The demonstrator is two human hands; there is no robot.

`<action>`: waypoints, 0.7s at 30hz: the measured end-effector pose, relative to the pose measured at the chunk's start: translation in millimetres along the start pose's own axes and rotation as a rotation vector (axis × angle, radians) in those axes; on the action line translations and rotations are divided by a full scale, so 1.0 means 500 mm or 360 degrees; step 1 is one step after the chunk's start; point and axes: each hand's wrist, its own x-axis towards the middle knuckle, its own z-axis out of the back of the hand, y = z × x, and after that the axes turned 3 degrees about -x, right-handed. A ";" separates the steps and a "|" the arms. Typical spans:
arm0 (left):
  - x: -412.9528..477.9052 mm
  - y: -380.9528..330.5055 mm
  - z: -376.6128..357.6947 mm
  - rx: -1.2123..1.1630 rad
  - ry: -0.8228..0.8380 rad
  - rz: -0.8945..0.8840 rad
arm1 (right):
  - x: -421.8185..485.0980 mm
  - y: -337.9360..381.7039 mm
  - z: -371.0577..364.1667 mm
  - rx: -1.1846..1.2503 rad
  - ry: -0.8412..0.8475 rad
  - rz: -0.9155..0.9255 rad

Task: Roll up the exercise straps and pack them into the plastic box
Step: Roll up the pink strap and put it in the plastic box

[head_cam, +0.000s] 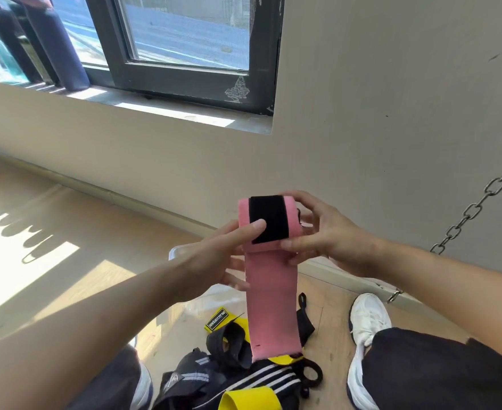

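Rolling is in hand: left hand [214, 255] and right hand [326, 235] each have the grip clamped on the pink elastic strap with black fastening patch [270, 306], raised mid-frame, tail hanging toward 6 o'clock; next, seemingly, wind in that tail, then pack the clear plastic box [176, 252] at 9 o'clock.

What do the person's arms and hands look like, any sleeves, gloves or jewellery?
The left forearm and right forearm are bare as far as the frame shows, with no sleeve in view. The left hand and right hand wear no gloves, and no ring, watch or bracelet shows. The nails that show are short and unpainted.
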 end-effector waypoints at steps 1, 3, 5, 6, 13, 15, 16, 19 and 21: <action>0.002 0.000 -0.002 -0.0017 -0.0007 -0.0009 | -0.001 0.000 -0.002 -0.0063 0.0000 0.0027; 0.004 0.000 -0.003 -0.0055 -0.0060 -0.0039 | 0.000 -0.002 -0.006 -0.0159 0.0015 0.0057; 0.005 0.001 -0.002 -0.0066 -0.0127 -0.0069 | 0.000 -0.003 -0.011 -0.0188 0.0036 0.0034; 0.005 0.002 -0.001 -0.0064 -0.0142 -0.0086 | 0.000 -0.004 -0.012 -0.0183 0.0052 0.0002; 0.003 0.001 0.007 -0.0133 -0.0222 -0.0258 | -0.004 -0.002 -0.012 0.0090 0.0292 -0.0274; 0.005 0.000 0.008 -0.0135 -0.0242 -0.0308 | -0.001 -0.001 -0.014 0.0161 0.0296 -0.0351; 0.006 0.000 0.008 -0.0126 -0.0255 -0.0330 | 0.001 -0.001 -0.015 0.0179 0.0277 -0.0383; 0.007 0.006 0.003 -0.0032 -0.0312 -0.0390 | 0.004 0.000 -0.020 0.0194 0.0171 -0.0444; 0.008 0.009 0.001 -0.0006 -0.0323 -0.0411 | 0.005 -0.001 -0.023 0.0203 0.0106 -0.0423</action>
